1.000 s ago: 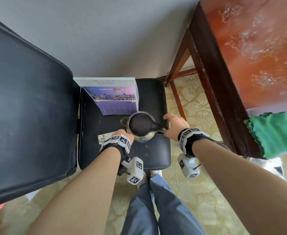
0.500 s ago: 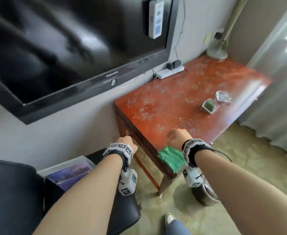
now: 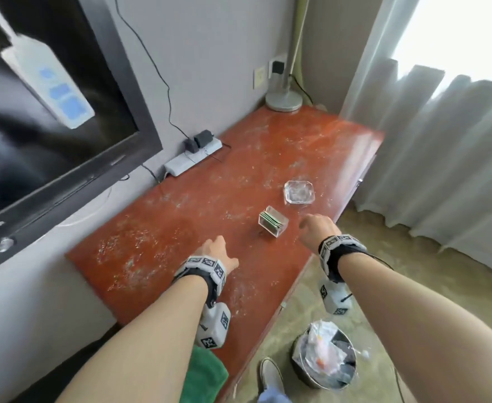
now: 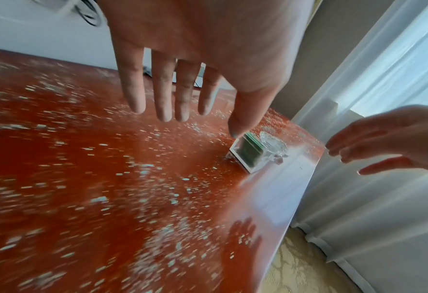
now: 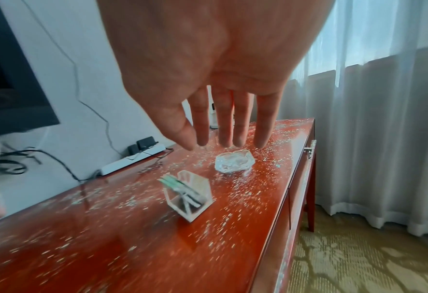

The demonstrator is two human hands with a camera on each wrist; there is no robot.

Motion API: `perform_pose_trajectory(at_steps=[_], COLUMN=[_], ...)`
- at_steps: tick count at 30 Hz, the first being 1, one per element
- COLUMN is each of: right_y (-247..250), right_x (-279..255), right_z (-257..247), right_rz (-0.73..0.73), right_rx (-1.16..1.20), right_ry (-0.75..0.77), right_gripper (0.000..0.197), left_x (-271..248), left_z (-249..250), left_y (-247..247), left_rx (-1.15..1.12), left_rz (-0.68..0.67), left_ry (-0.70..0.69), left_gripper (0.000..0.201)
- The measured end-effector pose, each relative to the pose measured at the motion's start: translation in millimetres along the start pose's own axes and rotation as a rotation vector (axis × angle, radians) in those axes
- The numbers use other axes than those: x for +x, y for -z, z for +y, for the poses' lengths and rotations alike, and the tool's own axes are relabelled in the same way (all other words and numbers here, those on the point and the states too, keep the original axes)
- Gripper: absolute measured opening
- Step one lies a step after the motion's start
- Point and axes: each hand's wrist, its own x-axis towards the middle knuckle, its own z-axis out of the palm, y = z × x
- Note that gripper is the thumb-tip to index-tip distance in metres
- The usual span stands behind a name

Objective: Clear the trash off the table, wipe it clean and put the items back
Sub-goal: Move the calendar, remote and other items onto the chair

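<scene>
Item clearing is judged under way: both hands, left hand (image 3: 215, 251) and right hand (image 3: 317, 228), are held spread and empty above the speckled table (image 3: 163, 234). Next to be lifted, probably, are the clear holder (image 3: 273, 225) and glass ashtray (image 3: 299, 191) at centre right. A green cloth (image 3: 207, 376) waits at bottom centre, a bin (image 3: 324, 359) at lower right.

Right hand (image 5: 208, 79): we see it hovering, empty, fingers (image 5: 224, 126) straight.
Counter (image 5: 107, 247): glossy red wood, speckled with pale crumbs.
On it: clear glass ashtray (image 5: 234, 162) beside clear acrylic holder of green packets (image 5: 188, 193).
</scene>
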Motion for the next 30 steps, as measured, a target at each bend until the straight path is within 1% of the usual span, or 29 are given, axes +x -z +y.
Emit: perform_pose_trajectory(at_steps=[4,7,10,12,15,17,19,23,27,30], right_y=[10,8,3,-2,-12,-16,-17,-20,-21,-20], right_x=[81,133,175,199,228,240,250,263,269,269], right_z=[38,52,59,61,61,61,60,62,65,64], right_rz=[0.013,-0.010,-0.035,-0.055,-0.146,-0.196,-0.211,-0.212,-0.217,-0.199], right_rx=[-0.028,-0.067,-0.074,-0.091,-0.154,-0.174,-0.176,-0.172,-0.211,-0.235], right_ry=[-0.027,-0.015,0.032,0.070,0.109,0.128,0.145,0.200,0.252,0.264], right_gripper=[0.033,0.036,0.050,0.066,0.086,0.091,0.089,0.086,0.091,0.095], left_x=[63,103,134,150,167,175,180,184,180,177], left_z=[62,95,119,129,134,134,135,137,135,136], left_y=[-6,-15,-28,-35,-46,-50,-52,-54,-54,-56], left_rx=[-0.022,0.010,0.054,0.081,0.106,0.118,0.119,0.106,0.150,0.173], left_rz=[0.025,0.058,0.082,0.088,0.085,0.078,0.066,0.070,0.095,0.121], left_ry=[-0.032,-0.070,-0.121,-0.141,-0.155,-0.160,-0.158,-0.155,-0.143,-0.134], left_gripper=[0.072,0.076,0.080,0.084,0.091,0.093,0.093,0.089,0.091,0.090])
